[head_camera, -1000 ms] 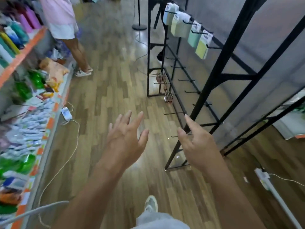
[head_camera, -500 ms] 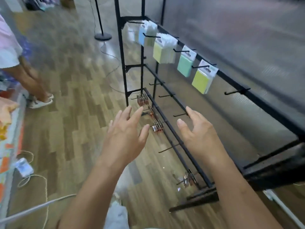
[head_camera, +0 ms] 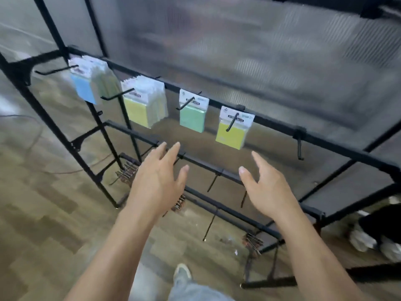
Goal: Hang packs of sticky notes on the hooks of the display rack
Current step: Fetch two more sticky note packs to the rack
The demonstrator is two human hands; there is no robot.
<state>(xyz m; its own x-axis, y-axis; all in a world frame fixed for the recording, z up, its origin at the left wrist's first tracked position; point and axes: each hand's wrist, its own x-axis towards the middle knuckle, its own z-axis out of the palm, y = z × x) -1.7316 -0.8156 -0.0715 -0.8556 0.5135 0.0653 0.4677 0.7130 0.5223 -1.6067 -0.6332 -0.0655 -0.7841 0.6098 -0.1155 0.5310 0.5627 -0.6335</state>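
Black metal display rack (head_camera: 275,126) holds sticky notes on its top-rail hooks: blue packs (head_camera: 83,88) at ten o'clock, yellow packs (head_camera: 138,109) at eleven, green pack (head_camera: 192,118) at twelve, yellow-green pack (head_camera: 231,135) at one. Below them, the left hand (head_camera: 156,181) and right hand (head_camera: 267,190) are raised, each grip wide, fingers straight, above the wooden floor (head_camera: 43,203).
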